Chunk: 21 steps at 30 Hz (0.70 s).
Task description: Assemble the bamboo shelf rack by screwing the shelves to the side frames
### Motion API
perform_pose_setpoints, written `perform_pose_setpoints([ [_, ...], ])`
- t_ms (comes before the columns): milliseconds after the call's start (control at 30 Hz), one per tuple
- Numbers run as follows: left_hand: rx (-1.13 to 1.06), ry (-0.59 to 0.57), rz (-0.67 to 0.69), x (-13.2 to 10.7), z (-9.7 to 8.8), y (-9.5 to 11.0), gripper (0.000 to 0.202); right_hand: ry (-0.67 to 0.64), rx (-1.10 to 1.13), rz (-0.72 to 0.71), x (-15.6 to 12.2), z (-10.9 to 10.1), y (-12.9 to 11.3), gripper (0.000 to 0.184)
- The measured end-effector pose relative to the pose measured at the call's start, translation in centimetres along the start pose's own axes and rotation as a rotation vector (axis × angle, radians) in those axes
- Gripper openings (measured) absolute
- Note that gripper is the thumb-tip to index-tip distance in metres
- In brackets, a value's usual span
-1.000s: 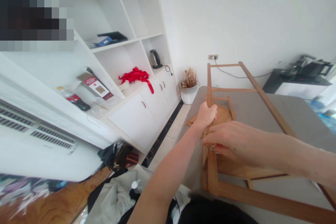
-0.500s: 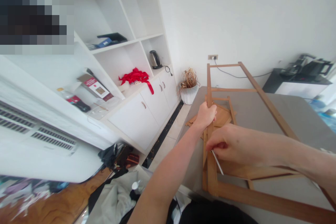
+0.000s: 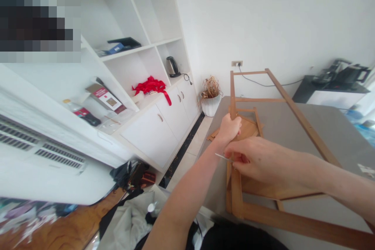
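My left hand point(image 3: 231, 125) is wrapped around the left rail of a brown wooden frame point(image 3: 236, 193), which stands on the grey table. Nearer to me, the fingers of my right hand point(image 3: 246, 156) are pinched on a thin silvery hex key point(image 3: 222, 156) at the same rail. Its long arm sticks out to the left over my left forearm; the short end is hidden by my fingers. Inside and beneath the frame lie more wooden pieces, among them a flat board point(image 3: 248, 128).
The grey table point(image 3: 278, 125) carries the frame. A white potted dry plant point(image 3: 211, 103) stands beyond it, and a dark side cabinet point(image 3: 331, 95) with a kettle is at the right. White shelving point(image 3: 152, 125) runs along the left. A bag and cloth point(image 3: 125, 215) lie low at the left.
The hex key has swung round from pointing toward me to pointing left. My right hand has shifted slightly up and left with it; my left hand keeps its hold on the rail.
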State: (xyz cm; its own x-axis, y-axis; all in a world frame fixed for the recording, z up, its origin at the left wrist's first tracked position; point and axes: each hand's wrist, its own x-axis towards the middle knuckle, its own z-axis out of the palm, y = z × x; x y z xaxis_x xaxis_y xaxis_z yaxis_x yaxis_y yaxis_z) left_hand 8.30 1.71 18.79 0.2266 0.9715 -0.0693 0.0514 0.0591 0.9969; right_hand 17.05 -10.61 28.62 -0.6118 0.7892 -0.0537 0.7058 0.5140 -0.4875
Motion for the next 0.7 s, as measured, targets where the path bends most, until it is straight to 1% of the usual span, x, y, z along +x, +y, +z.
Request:
perform_pose_setpoints([
  [167,-0.006,-0.002,0.023,-0.21,0.07,0.29,0.010,-0.053,0.047,0.036,0.02,0.34,-0.07,0.015],
  [333,-0.008,-0.002,0.033,-0.14,0.05,0.18,0.009,-0.066,0.075,0.038,0.09,0.39,-0.01,0.018],
  [467,-0.017,-0.010,0.022,0.00,-0.02,0.04,0.008,-0.069,0.053,-0.004,0.44,0.23,-0.02,0.033],
  [533,-0.029,-0.012,0.008,0.07,-0.03,0.01,0.007,-0.060,0.043,0.000,0.60,0.09,-0.15,0.037],
  [600,-0.046,-0.013,-0.012,0.10,-0.03,0.01,0.008,-0.062,0.052,0.012,0.67,-0.05,-0.27,0.036],
  [700,-0.086,-0.009,-0.048,-0.01,0.00,0.07,0.011,-0.060,0.095,-0.005,0.66,-0.12,-0.21,0.029],
])
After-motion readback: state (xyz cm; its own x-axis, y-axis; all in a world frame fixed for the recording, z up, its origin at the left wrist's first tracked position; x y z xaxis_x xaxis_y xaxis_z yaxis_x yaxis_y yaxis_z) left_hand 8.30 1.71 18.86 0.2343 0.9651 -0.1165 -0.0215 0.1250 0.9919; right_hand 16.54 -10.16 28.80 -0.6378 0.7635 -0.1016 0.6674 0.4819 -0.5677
